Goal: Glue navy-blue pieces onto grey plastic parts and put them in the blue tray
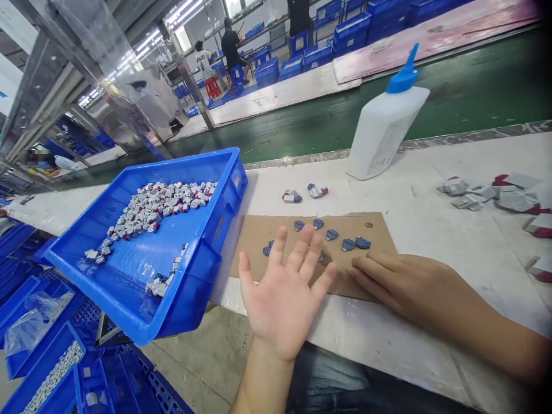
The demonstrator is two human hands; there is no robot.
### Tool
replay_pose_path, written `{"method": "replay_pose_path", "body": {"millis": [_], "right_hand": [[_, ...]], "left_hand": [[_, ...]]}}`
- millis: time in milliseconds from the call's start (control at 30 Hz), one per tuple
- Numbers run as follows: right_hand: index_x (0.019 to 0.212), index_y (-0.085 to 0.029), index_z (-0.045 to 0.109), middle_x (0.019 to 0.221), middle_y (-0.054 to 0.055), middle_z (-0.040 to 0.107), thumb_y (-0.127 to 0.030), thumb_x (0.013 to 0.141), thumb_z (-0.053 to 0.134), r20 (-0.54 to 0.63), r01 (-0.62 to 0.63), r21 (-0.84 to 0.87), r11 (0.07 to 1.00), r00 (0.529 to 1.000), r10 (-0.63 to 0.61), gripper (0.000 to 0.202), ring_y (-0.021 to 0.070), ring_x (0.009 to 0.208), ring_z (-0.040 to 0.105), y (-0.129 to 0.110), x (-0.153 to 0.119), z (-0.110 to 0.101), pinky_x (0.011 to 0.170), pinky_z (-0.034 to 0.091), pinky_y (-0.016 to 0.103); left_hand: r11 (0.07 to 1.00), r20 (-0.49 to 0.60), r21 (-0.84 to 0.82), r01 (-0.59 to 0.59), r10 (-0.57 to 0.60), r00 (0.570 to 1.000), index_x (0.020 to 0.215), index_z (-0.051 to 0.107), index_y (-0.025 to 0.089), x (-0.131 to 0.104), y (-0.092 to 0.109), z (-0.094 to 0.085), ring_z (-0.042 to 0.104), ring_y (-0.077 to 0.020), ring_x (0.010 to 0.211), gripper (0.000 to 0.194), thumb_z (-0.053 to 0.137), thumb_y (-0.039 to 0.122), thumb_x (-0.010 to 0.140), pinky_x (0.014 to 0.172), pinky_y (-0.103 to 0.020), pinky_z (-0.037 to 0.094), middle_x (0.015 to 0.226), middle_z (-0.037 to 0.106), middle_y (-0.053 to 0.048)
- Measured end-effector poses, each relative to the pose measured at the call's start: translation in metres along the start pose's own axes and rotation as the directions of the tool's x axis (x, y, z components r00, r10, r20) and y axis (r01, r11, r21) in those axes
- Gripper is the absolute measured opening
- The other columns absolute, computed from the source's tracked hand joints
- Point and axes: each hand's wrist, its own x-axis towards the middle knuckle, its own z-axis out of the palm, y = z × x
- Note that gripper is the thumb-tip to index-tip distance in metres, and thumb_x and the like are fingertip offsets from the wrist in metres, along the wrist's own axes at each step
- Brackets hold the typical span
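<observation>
My left hand (285,296) is held palm up above the edge of a brown cardboard sheet (250,230), fingers spread and nothing in the palm. My right hand (399,279) comes in from the right, back upward, its fingers pressed together at the cardboard's right part. Whatever its fingertips may hold is hidden. Several small dark blue molded pieces (332,234) lie on the cardboard, some partly behind my left fingers. Just beyond the sheet are two small white, blue and red assembled pieces (292,196).
On the left, a blue bin (207,253) holds many small white-and-red parts (155,207). A white squeeze bottle (379,132) with a blue nozzle stands behind the cardboard. More grey-white and red parts (515,198) lie at right. A green conveyor belt (280,141) runs beyond; people sit farther back.
</observation>
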Motion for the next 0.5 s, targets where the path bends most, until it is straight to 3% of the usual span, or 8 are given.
{"method": "replay_pose_path", "body": {"millis": [233,333,400,433,500], "right_hand": [[0.066,-0.016,0.052,0.056,0.001,0.047,-0.034,0.095,0.029,-0.048,0.113,-0.115,0.987,0.992,-0.119,0.041,0.0126,0.052,0.04,0.001,0.016,0.0,0.054,0.022,0.028],[0.063,-0.016,0.051,0.054,0.001,0.045,-0.031,0.093,0.037,-0.063,0.152,-0.12,0.981,0.985,-0.161,0.036,0.0132,0.052,0.04,0.002,0.018,0.001,0.054,0.022,0.028],[0.066,-0.016,0.053,0.057,0.002,0.049,-0.032,0.092,0.039,-0.033,0.15,-0.034,0.988,0.988,-0.151,0.034,0.0139,0.054,0.043,0.001,0.016,0.003,0.054,0.024,0.029],[0.068,-0.018,0.055,0.06,0.003,0.052,-0.034,0.091,0.039,-0.015,0.095,0.078,0.992,0.995,-0.094,0.032,0.0145,0.057,0.045,-0.001,0.015,0.005,0.056,0.026,0.029],[0.075,-0.021,0.059,0.07,0.006,0.057,-0.041,0.09,0.033,0.026,-0.144,0.346,0.927,0.989,0.144,0.036,0.0169,0.066,0.05,-0.009,0.012,0.013,0.061,0.031,0.03]], "left_hand": [[0.998,-0.064,-0.061,0.022,-0.026,0.998,0.132,0.033,0.025,0.004,-0.002,-0.002,0.031,-0.0211,0.129,0.07,-0.014,0.049,0.086,0.104,-0.05,0.032,0.141,0.033,-0.003],[0.989,-0.113,0.145,0.01,0.007,0.994,0.122,0.044,0.022,0.007,-0.005,0.0,0.044,-0.0226,0.121,0.062,-0.005,0.045,0.089,0.097,-0.048,0.041,0.131,0.049,-0.008],[0.886,-0.117,0.464,-0.009,0.072,0.991,0.114,0.051,0.021,0.013,-0.009,0.005,0.049,-0.0232,0.115,0.046,0.018,0.043,0.092,0.096,-0.045,0.043,0.122,0.056,-0.009],[0.775,-0.081,0.631,-0.033,0.109,0.991,0.111,0.054,0.021,0.017,-0.012,0.008,0.049,-0.0232,0.114,0.036,0.031,0.04,0.09,0.097,-0.043,0.042,0.119,0.057,-0.008],[0.509,0.069,0.851,-0.126,0.129,0.989,0.107,0.058,0.019,0.028,-0.019,0.015,0.049,-0.0232,0.113,0.027,0.049,0.031,0.084,0.101,-0.04,0.038,0.117,0.058,-0.007]]}}
